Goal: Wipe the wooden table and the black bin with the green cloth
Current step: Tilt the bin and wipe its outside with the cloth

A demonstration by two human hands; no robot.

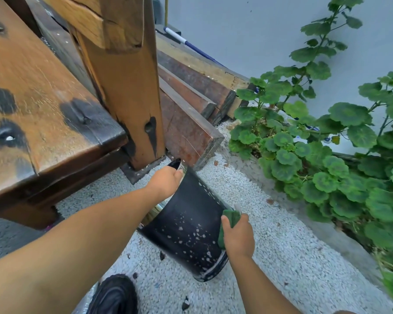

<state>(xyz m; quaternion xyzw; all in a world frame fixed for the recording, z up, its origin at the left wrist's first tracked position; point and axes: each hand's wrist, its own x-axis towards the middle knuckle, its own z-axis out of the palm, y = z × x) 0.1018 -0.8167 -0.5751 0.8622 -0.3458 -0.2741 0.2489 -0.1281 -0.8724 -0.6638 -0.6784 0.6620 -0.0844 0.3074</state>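
on the gravel [281, 245] beside the wooden table [43, 109], head view: the black bin [186, 223] stands tilted, its open rim up near the table leg [127, 98] and its base toward the viewer. the left hand [166, 180] grips the rim, fingers curled over the edge, and steadies the bin. the right hand [238, 234] holds the green cloth [230, 217], folded into a pad, with the thumb on top and the pad pressed to the bin's right flank. pale specks [191, 234] dot the dark wall, thickest toward the base. the step in hand appears to be wiping the bin's outside. to do it well, the cloth would best lie flat on the curve and travel in long overlapping strokes from rim to base, so that the specks are carried off, not smeared. the rim grip should stay firm, since loose gravel gives the base poor footing, and it could turn the bin a little between strokes to bring each unwiped strip under the cloth. the band at the base likely wants extra pressure. a leafy plant [315, 155] grows just to the right, and a dark shoe [114, 295] shows at the lower edge.
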